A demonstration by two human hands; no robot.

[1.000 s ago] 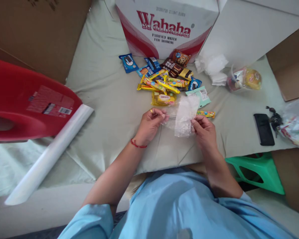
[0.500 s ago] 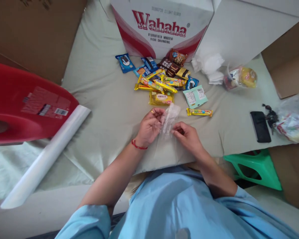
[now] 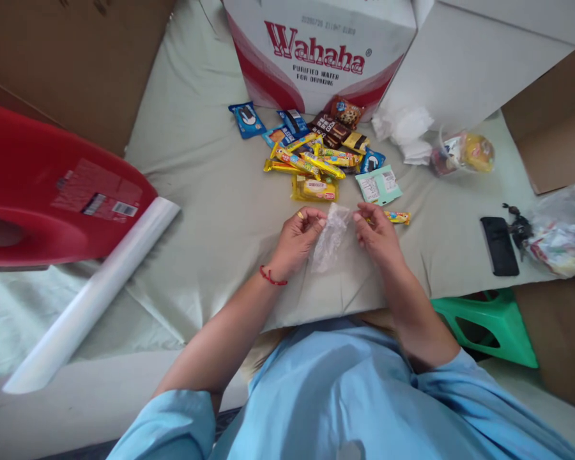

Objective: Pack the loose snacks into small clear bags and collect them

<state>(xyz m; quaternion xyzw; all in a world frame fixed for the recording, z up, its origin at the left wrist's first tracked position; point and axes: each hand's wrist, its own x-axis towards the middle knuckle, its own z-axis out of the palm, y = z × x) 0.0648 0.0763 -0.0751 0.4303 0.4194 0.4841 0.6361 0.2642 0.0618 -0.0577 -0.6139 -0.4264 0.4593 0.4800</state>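
Observation:
A small, crumpled clear plastic bag (image 3: pixel 331 239) hangs over the cloth in front of me. My left hand (image 3: pixel 298 237), with a ring and a red cord bracelet, pinches its upper left edge between thumb and fingers. At the upper right corner, the curled fingers of my right hand (image 3: pixel 376 235) are closed at the bag's rim. Just behind that hand lies a yellow snack stick (image 3: pixel 398 218), partly covered by it. Beyond the bag are a yellow wrapped cake (image 3: pixel 315 188), a pale green packet (image 3: pixel 378 184) and a heap of yellow snack sticks (image 3: pixel 311 160).
Blue packets (image 3: pixel 246 120) and brown cocoa packets (image 3: pixel 329 130) lie before a Wahaha carton (image 3: pixel 316 57). Rightward are white tissues (image 3: pixel 402 124), a clear tub (image 3: pixel 445 153), a phone (image 3: pixel 499 246) and a plastic bag (image 3: pixel 565 233). A red plastic object (image 3: pixel 52 191) and white roll (image 3: pixel 96 294) occupy the left.
My right hand has moved up from the bag's lower right side to its upper right corner, partly covering the snack stick. My left hand keeps its pinch on the bag.

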